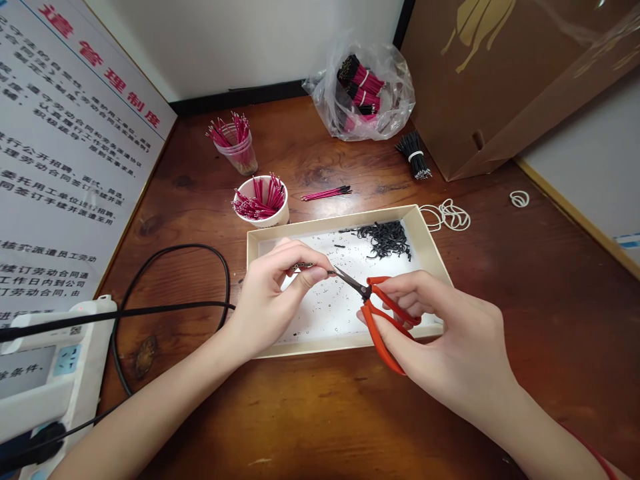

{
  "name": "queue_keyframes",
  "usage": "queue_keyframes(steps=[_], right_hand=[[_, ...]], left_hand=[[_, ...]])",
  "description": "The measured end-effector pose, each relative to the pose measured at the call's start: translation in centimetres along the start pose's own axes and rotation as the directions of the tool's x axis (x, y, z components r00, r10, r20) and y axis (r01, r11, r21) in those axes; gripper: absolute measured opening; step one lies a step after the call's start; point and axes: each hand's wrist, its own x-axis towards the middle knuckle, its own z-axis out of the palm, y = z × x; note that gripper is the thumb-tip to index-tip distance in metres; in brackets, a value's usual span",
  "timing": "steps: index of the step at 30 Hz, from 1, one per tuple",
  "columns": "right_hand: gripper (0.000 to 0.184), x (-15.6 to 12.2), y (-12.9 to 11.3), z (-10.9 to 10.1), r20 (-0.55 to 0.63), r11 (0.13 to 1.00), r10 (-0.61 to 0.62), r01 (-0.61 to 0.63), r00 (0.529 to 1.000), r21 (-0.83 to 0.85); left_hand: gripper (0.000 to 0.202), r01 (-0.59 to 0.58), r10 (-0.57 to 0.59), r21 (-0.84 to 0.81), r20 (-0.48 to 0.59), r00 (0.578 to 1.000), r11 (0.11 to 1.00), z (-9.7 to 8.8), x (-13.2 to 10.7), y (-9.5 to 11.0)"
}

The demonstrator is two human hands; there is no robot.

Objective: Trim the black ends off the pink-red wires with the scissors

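My left hand (280, 287) is closed over the left part of a shallow cream tray (345, 347), with thin black tubes (301, 266) pinched between thumb and fingers. How many tubes there are is partly hidden by the fingers. My right hand (450, 333) grips red-handled scissors (387, 320). Their blades point left, and the tips meet the end of the tubing just past my left fingertips. Inside the tray lies a heap of short black tube pieces (387, 240) at the back right, with tiny black cuttings scattered over the white bottom.
Behind the tray stand a paper cup (287, 210) and a plastic cup (244, 157), both holding pink wires. Loose pink wires (327, 193), a black wire bundle (414, 157), rubber bands (453, 217) and a clear bag (400, 87) lie around. A power strip (85, 360) and black cable (173, 248) are left.
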Motion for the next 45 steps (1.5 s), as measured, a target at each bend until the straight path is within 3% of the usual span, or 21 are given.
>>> queue_keyframes(steps=[22, 31, 45], right_hand=[[0.016, -0.04, 0.15, 0.03, -0.007, 1.0, 0.0, 0.0, 1.0, 0.006], [0.015, 0.2, 0.03, -0.14, -0.003, 0.99, 0.112, -0.112, 0.994, 0.09], [0.015, 0.15, 0.47, -0.13, 0.037, 0.998, 0.051, -0.052, 0.998, 0.044]], left_hand=[[0.014, 0.016, -0.016, 0.01, 0.008, 1.0, 1.0, -0.02, -0.07, -0.11], [0.006, 0.106, -0.105, -0.041, 0.005, 0.994, 0.994, 0.07, -0.25, -0.22], [0.006, 0.146, -0.141, -0.067, 0.07, 0.987, 0.987, 0.09, -0.17, -0.1]])
